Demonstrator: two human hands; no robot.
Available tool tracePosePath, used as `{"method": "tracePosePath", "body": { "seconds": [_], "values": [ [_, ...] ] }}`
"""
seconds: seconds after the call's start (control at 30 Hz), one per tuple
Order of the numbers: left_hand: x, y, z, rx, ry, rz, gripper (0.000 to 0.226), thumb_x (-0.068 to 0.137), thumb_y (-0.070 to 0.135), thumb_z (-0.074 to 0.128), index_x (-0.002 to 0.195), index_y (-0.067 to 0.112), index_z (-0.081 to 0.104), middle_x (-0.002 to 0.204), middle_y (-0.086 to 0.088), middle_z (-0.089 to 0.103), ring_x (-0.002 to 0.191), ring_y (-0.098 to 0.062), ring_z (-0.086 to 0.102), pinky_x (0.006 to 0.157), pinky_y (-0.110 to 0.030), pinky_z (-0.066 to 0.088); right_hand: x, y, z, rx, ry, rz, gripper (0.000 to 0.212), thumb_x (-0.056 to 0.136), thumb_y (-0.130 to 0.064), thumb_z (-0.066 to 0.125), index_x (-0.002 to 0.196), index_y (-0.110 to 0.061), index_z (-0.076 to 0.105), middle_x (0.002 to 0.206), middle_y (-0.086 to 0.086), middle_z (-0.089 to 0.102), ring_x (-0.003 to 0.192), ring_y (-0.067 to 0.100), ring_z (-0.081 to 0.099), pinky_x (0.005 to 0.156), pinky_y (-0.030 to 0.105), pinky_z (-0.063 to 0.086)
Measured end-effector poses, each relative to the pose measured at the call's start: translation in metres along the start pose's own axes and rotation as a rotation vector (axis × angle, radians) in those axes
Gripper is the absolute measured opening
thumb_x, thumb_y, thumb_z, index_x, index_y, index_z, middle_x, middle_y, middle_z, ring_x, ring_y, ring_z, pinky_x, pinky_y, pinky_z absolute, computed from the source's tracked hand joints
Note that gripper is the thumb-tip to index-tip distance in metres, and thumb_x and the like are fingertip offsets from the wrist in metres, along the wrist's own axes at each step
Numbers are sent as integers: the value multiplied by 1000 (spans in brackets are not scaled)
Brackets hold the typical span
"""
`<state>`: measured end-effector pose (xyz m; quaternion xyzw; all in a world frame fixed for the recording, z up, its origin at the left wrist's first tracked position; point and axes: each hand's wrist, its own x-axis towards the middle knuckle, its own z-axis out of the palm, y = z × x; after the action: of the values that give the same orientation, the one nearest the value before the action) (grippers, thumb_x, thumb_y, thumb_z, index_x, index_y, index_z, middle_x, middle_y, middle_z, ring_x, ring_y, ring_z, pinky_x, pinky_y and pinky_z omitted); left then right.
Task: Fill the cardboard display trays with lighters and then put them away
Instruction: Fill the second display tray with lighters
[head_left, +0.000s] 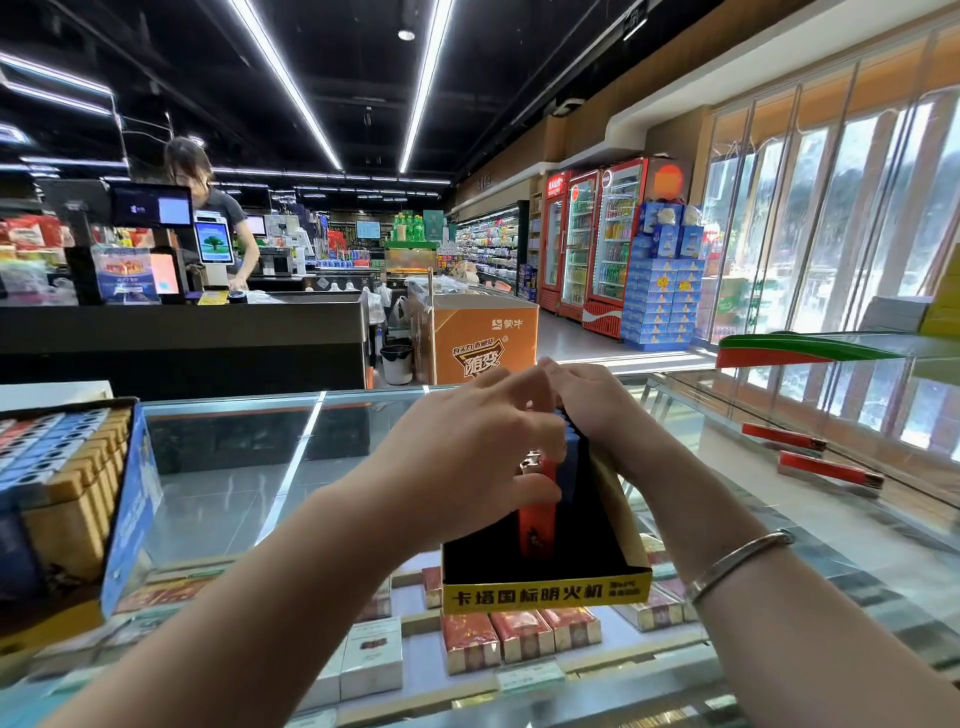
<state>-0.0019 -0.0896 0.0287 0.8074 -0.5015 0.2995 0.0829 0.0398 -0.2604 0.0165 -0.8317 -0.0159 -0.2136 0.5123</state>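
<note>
A black cardboard display tray (545, 591) with a yellow front strip stands on the glass counter, tilted back. A red lighter (536, 527) stands in its middle, and blue lighters (572, 457) are lined up behind it. My left hand (467, 457) pinches the top of the red lighter between thumb and fingers. My right hand (592, 400) rests over the tray's far right end, fingers curled onto the blue lighters. Two more red lighters (826, 470) lie loose on the glass at the right.
A full tray of blue, red and tan lighters (67, 483) stands at the left on the counter. Cigarette packs (519, 639) lie under the glass. A checkout desk (182, 332) with a person stands beyond, an orange freezer (483, 338) behind the counter.
</note>
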Motion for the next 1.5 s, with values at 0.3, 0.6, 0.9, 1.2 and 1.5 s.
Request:
{"method": "tracePosePath", "body": {
  "seconds": [0.3,0.6,0.9,1.2,1.5],
  "values": [
    [-7,-34,22,-628,-300,-370,94,56,52,79,129,63,21,127,41,15,129,-1,11,110,-38,23,1,1,-3,-37,21,6,46,96,-40,41,65,-11,58,67,2,57,66,14,51,62,28,39],
    [-21,-51,28,-1188,-458,-651,127,65,-9,74,132,60,-9,143,-5,28,99,-11,57,73,-18,53,3,4,-24,194,205,92,31,98,-25,41,73,-10,55,71,11,63,59,17,56,58,27,38],
    [-12,-37,42,-1264,-328,-713,115,71,-15,63,143,34,-12,106,2,44,94,-15,56,63,-16,52,1,54,-104,-544,384,296,21,87,-4,47,100,1,63,101,22,63,90,34,56,77,38,46],
    [-8,-28,49,-1309,-170,-707,87,71,-23,56,121,36,14,102,-3,45,83,-16,57,54,-11,49,-22,81,-136,-1241,135,619,33,92,-3,41,124,-2,50,124,18,55,111,35,54,92,45,48],
    [-8,-31,51,-1302,-211,-729,99,72,-19,59,136,35,6,104,-3,46,87,-19,57,55,-12,50,-7,95,-127,-1400,93,461,17,89,-17,57,105,-12,57,102,6,63,98,26,57,100,41,37]
  ]
}}
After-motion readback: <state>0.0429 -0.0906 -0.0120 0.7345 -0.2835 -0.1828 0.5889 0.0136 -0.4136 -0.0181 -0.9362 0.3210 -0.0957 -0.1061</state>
